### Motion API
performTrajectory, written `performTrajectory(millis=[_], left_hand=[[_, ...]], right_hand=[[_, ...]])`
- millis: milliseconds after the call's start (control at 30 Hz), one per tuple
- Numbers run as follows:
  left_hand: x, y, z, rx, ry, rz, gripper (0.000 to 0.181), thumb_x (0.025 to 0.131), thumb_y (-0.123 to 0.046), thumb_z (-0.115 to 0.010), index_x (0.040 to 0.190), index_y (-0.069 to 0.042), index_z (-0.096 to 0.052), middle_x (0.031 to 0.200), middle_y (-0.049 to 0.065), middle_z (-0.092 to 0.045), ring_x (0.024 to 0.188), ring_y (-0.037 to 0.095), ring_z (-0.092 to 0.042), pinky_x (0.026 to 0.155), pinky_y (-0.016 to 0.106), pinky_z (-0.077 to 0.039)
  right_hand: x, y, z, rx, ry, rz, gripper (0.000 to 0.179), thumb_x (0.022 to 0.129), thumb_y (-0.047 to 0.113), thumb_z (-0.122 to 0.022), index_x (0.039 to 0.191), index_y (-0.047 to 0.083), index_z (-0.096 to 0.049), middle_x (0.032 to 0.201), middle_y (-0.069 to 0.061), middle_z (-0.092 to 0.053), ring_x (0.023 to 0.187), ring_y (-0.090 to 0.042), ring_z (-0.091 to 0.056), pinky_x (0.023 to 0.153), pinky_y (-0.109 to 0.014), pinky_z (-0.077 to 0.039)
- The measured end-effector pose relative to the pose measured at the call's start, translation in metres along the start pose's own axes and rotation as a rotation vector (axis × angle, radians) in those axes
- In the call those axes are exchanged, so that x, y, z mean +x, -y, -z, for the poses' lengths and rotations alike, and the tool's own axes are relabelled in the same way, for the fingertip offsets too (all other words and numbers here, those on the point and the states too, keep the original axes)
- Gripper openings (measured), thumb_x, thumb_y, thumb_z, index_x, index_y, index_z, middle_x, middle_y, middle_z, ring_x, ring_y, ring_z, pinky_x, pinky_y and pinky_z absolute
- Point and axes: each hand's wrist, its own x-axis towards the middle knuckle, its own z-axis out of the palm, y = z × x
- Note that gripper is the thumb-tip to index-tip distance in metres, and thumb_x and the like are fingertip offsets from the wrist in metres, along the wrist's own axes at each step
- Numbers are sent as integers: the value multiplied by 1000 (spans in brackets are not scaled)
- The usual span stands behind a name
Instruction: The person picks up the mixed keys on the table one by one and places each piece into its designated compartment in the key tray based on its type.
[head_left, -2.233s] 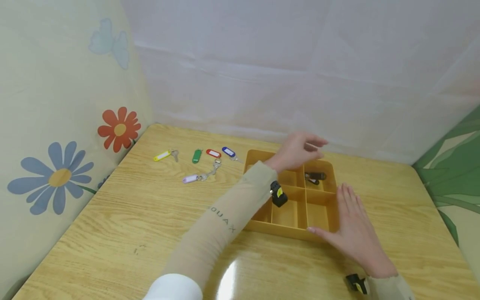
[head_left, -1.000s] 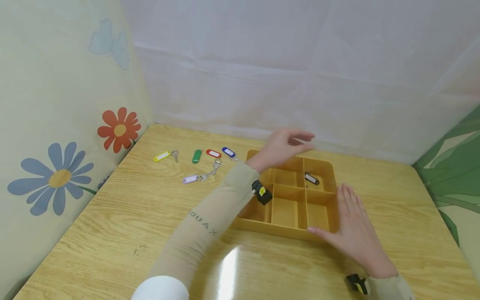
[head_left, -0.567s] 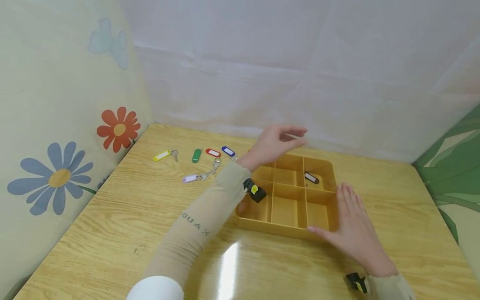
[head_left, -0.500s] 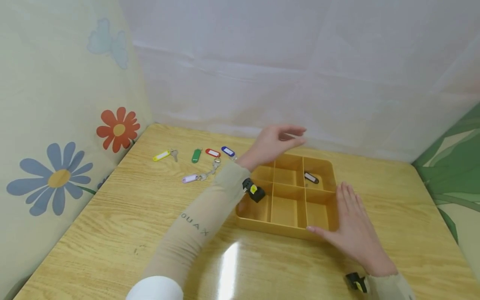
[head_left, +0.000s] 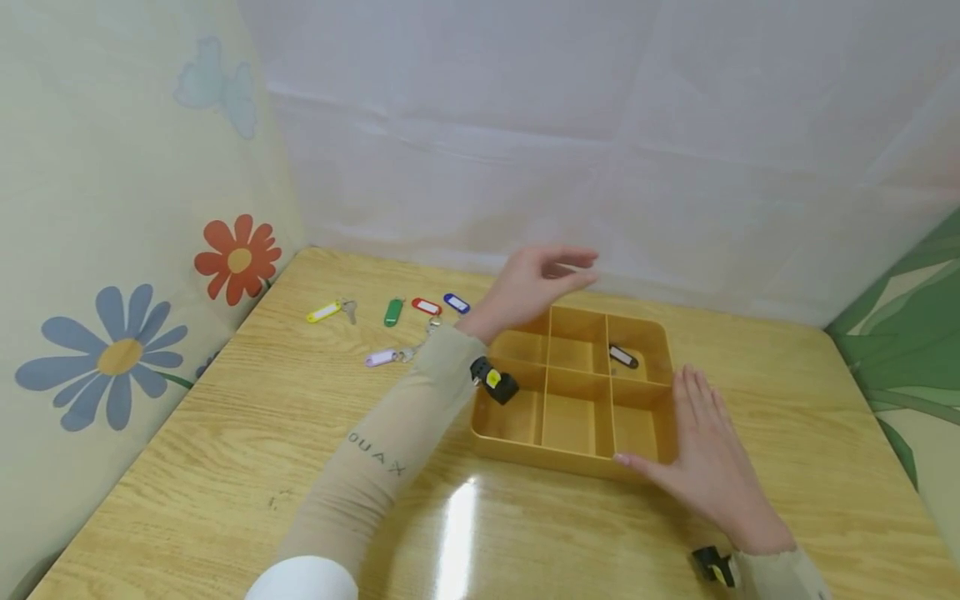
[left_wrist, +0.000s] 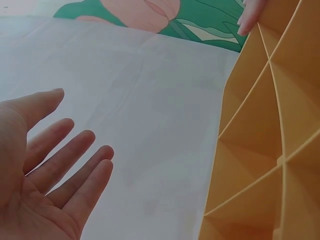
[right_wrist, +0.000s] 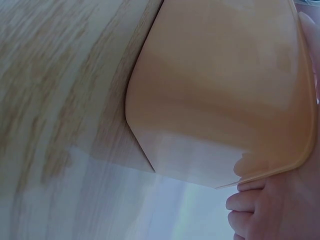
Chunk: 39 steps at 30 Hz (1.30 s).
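My left hand (head_left: 536, 283) hovers above the back left part of an orange divided box (head_left: 570, 467). Its fingers are loosely bent and hold nothing; the left wrist view shows the bare palm and spread fingers (left_wrist: 82, 165). My right hand (head_left: 716, 458) rests against the box's right side, fingers straight along the wall and thumb over the front right corner. A black key tag (head_left: 623, 357) with a white label lies in the back right compartment. Left of the box are key tags: blue (head_left: 457, 303), red (head_left: 427, 307), green (head_left: 393, 312), lilac (head_left: 381, 357) and yellow (head_left: 324, 312).
A key (head_left: 349, 311) lies by the yellow tag; other keys near the lilac tag are partly behind the left sleeve (head_left: 397, 433). A pale cloth (head_left: 570, 150) hangs behind the wooden table (head_left: 225, 467). Patterned panels stand at both sides.
My left hand has drawn back leftward from above the back right compartment. The black key tag there has come to rest in plain sight. My right hand stays in place on the box.
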Motion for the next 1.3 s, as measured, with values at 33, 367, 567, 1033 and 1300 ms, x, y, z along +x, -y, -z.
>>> performTrajectory(millis=[33,367,567,1033,1300], left_hand=[[0,0,1,-2,-3,-2,41,99,-33,-70,135,-13,-66,130,-5,-67,107,9,-65,91,25,-53],[-7,2,9,-37,-30,-30,40,99,-30,-71,134,-12,-67,129,-4,-68,110,15,-66,92,27,-53],[-12,3,15,-28,-47,-41,40,99,-33,-70,134,-14,-67,128,-6,-68,108,16,-67,91,29,-54],[-20,9,22,-39,-75,-43,37,99,-32,-70,132,-15,-69,126,-7,-69,107,11,-67,91,30,-54],[-29,15,24,-51,-90,-10,37,99,-35,-70,132,-19,-69,124,-7,-69,109,13,-66,92,31,-54]], right_hand=[[0,0,0,-1,-1,1,127,85,71,-68,158,-8,-1,165,-21,9,151,-44,-2,121,-44,6],[-1,0,-2,-4,-15,8,127,85,70,-68,158,-7,1,165,-20,9,152,-43,-1,122,-44,5],[-1,0,-2,-5,-11,5,127,85,71,-68,158,-7,1,165,-21,8,152,-42,0,122,-44,5],[0,-2,-3,-5,-15,8,127,85,70,-67,158,-7,2,165,-21,9,152,-43,-1,122,-43,5],[0,-3,-4,-2,-16,12,126,85,70,-67,158,-6,2,165,-21,8,152,-43,-2,122,-43,5]])
